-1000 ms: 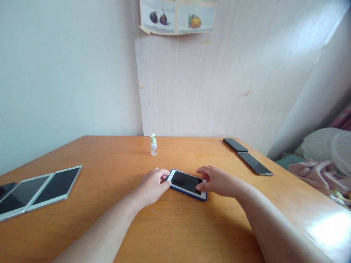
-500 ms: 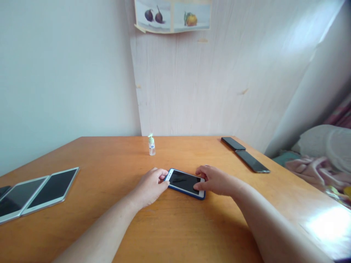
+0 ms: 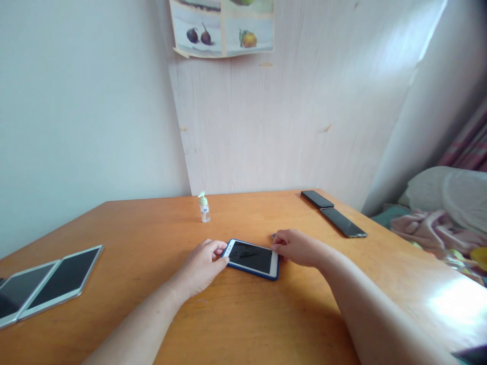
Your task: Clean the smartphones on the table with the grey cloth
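Observation:
A white smartphone (image 3: pixel 251 257) with a blue case or edge lies slantwise in the middle of the wooden table, its screen dark. My left hand (image 3: pixel 205 263) grips its left end, thumb at the near edge and fingers at the far side. At the phone's right end is my right hand (image 3: pixel 294 247), its thumb and fingers pinched together by the far corner. A small grey tip (image 3: pixel 273 236) pokes out beyond those fingers; what it belongs to is hidden.
A pump bottle (image 3: pixel 204 209) stands farther back on the table (image 3: pixel 152 223). White-framed tablets (image 3: pixel 61 284) lie at the left. Two dark phones (image 3: pixel 342 222) lie end to end near the right edge. Bedding (image 3: pixel 437 233) is beyond that edge, and fruit pictures (image 3: pixel 224 30) hang on the wall.
My right thumb has come off the phone's screen end, and the fingers have closed into a pinch with a small grey tip showing. My left hand keeps its grip. The view has shifted slightly.

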A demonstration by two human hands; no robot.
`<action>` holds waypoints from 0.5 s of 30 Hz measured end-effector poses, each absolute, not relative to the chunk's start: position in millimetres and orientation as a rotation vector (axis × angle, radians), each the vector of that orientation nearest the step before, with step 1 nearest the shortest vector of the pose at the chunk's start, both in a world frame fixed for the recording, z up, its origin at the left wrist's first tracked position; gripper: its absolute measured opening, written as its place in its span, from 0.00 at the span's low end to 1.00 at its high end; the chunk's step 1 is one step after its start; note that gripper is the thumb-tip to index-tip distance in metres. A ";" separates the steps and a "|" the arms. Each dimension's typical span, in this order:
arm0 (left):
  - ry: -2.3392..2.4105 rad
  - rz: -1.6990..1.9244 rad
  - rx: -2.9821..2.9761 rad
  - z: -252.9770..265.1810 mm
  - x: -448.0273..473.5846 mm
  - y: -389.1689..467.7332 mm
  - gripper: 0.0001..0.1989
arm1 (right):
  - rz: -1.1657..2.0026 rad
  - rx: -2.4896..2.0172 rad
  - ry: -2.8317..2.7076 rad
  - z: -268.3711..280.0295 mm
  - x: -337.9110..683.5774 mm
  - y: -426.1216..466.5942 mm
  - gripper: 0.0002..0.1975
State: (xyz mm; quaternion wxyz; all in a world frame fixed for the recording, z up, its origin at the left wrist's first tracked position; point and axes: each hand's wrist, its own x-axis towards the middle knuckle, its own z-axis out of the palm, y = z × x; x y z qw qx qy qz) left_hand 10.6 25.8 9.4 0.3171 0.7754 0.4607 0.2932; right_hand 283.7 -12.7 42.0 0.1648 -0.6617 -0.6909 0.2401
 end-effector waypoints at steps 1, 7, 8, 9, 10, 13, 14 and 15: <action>1.209 0.767 2.038 10.0 10.5 25.6 0.14 | 0.685 -1.892 -1.962 41.2 284.1 -12.0 0.05; 1.193 0.773 2.034 11.1 10.0 25.1 0.14 | 0.726 -1.904 -1.964 33.3 286.5 -5.8 0.03; 1.195 0.774 2.031 11.5 10.2 24.8 0.14 | 0.734 -1.901 -1.969 32.7 286.8 -5.4 0.03; 1.196 0.774 2.028 11.9 10.4 24.4 0.14 | 0.739 -1.898 -1.973 32.5 287.0 -5.3 0.04; 1.197 0.773 2.026 12.4 10.6 24.0 0.14 | 0.737 -1.896 -1.975 32.7 286.8 -5.5 0.04; 1.205 0.770 2.019 13.3 11.3 23.2 0.13 | 0.707 -1.895 -1.975 33.9 285.5 -6.7 0.04; 1.209 0.769 2.016 13.2 11.6 23.2 0.13 | 0.696 -1.896 -1.975 34.1 284.9 -7.1 0.04; 1.212 0.767 2.014 12.8 11.8 23.4 0.13 | 0.687 -1.897 -1.976 34.0 284.4 -7.3 0.04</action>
